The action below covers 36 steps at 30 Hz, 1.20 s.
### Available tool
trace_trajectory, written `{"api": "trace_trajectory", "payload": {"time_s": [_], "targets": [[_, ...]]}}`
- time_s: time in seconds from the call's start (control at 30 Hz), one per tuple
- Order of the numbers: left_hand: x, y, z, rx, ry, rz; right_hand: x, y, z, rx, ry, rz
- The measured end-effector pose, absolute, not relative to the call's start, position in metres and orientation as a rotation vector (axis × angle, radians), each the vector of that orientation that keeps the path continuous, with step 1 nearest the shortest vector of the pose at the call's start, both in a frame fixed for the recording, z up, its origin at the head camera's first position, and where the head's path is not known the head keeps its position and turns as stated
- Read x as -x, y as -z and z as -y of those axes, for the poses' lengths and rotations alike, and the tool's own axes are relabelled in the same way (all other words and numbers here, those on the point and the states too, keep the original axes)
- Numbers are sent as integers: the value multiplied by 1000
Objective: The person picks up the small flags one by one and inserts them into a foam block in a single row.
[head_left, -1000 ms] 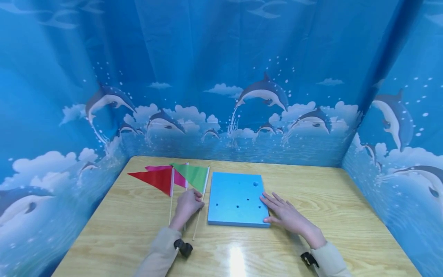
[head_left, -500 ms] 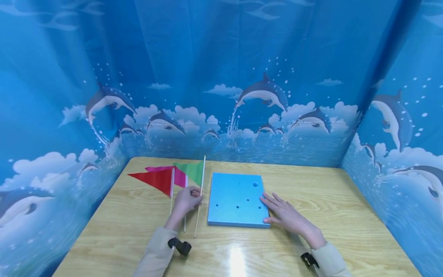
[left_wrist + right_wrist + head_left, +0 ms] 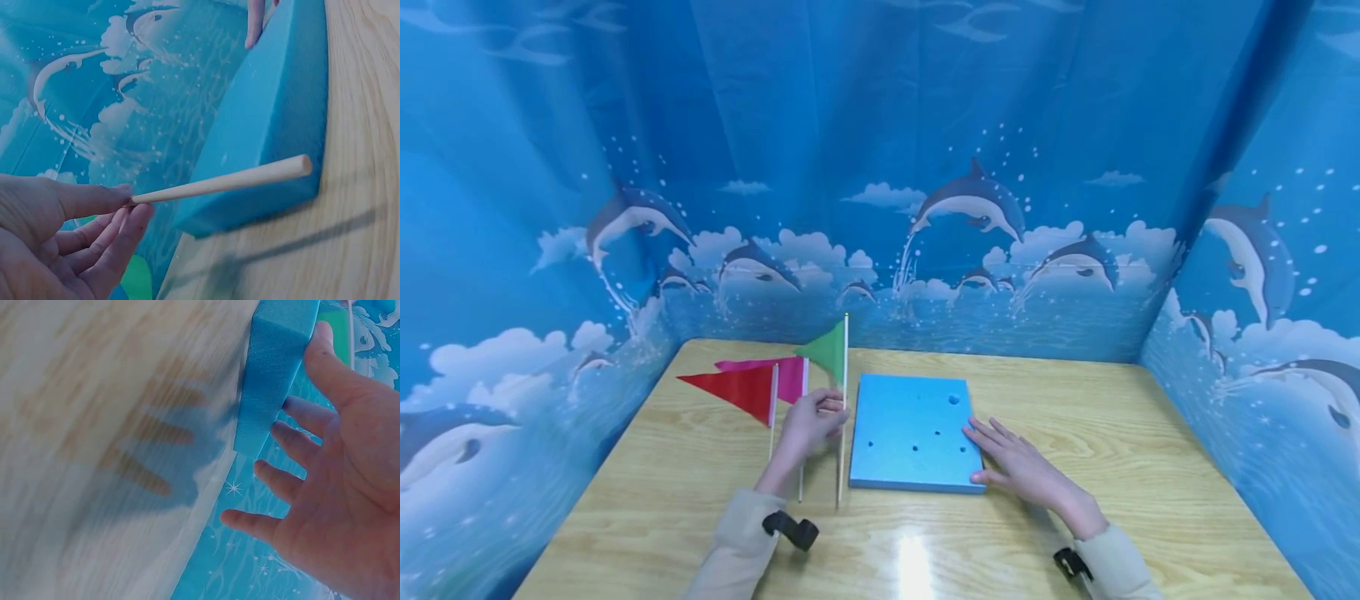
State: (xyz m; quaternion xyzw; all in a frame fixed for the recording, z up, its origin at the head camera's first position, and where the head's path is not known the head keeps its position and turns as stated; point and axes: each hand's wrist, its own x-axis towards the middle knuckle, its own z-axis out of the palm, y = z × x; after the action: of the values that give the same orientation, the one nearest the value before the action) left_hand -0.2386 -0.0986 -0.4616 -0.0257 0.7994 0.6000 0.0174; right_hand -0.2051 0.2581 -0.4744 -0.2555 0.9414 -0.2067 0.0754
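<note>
Between thumb and fingertips my left hand (image 3: 808, 423) pinches the thin wooden stick of a green flag (image 3: 829, 351). The stick stands nearly upright just left of a blue foam block (image 3: 895, 417); in the left wrist view the lower end of the wooden stick (image 3: 250, 178) hangs above the table, over its shadow. Several small holes dot the block's top. My right hand (image 3: 1026, 468) rests with spread, straight fingers on the block's right edge. Left of my left hand lie a red flag (image 3: 741, 392) and a pink flag (image 3: 792, 379), their sticks partly behind the hand and forearm.
The block lies flat on a wooden table (image 3: 1075, 408). A blue curtain (image 3: 850, 167) printed with dolphins surrounds the table at the back and sides. Black straps with small cameras sit on both wrists.
My left hand has lifted the green flag off the table and tipped it from slanted to nearly upright, raising its top. The right hand, the block and the other flags have not moved.
</note>
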Motion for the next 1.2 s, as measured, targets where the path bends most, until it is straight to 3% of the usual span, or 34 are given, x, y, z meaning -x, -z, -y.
{"api": "trace_trajectory", "payload": {"time_s": [0.3, 0.83, 1.2], "targets": [[245, 446, 69, -55, -2027, -2483, 204, 474, -259, 795, 619, -2840], [247, 431, -10, -590, -2359, -2441, 204, 484, -260, 835, 522, -2885], [249, 440, -52, -684, -2302, -2535, 203, 481, -262, 800, 509, -2889]]}}
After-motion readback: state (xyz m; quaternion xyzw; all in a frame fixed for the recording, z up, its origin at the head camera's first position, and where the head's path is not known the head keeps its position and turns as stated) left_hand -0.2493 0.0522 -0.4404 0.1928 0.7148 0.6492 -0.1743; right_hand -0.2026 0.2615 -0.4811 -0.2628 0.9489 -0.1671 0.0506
